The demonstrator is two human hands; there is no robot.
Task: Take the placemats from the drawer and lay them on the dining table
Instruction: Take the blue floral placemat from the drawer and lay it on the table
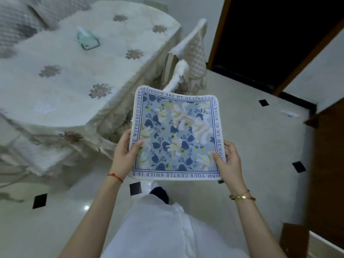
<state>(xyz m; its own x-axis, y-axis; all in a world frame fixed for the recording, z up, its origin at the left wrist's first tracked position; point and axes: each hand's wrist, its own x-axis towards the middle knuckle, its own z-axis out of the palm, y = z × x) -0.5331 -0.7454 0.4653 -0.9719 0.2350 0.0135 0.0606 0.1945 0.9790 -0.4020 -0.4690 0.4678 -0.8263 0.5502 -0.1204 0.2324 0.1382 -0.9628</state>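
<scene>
A square placemat [176,133] with a blue floral print and a lettered white border is held flat in front of me, above the floor. My left hand [125,155] grips its left edge, thumb on top. My right hand [228,161] grips its right edge near the lower corner. The dining table [61,77], covered by a white cloth with embroidered flowers, stands to the left and ahead. I cannot see whether more than one mat is in the stack. No drawer is in view.
A tissue box [87,38] lies on the table. A padded, cloth-covered chair [193,58] stands at the table's right end, just beyond the placemat. A dark open doorway [270,34] is ahead right; wooden furniture [327,164] lines the right side. The floor is pale tile with black diamonds.
</scene>
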